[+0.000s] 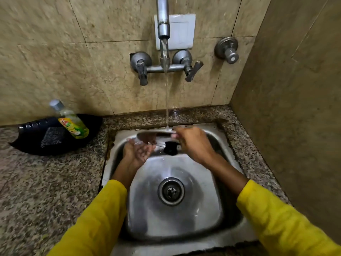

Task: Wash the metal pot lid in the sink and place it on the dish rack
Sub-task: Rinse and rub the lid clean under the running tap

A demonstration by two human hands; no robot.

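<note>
The metal pot lid [158, 134] is held tilted over the back of the steel sink [186, 217], its black knob [170, 148] facing me. Water from the tap spout [163, 24] runs onto the lid's upper rim. My right hand [193, 145] grips the lid's right edge. My left hand [137, 152] lies palm up with fingers spread against the lid's left face, wet. Both arms wear yellow sleeves. No dish rack is in view.
A green dish soap bottle [72, 122] leans in a black tray [31, 143] holding a dark scrub pad [52, 136], on the granite counter [46, 191] left of the sink. Two tap handles and a wall valve [227, 49] sit on the tiled wall. A side wall [295, 108] closes the right.
</note>
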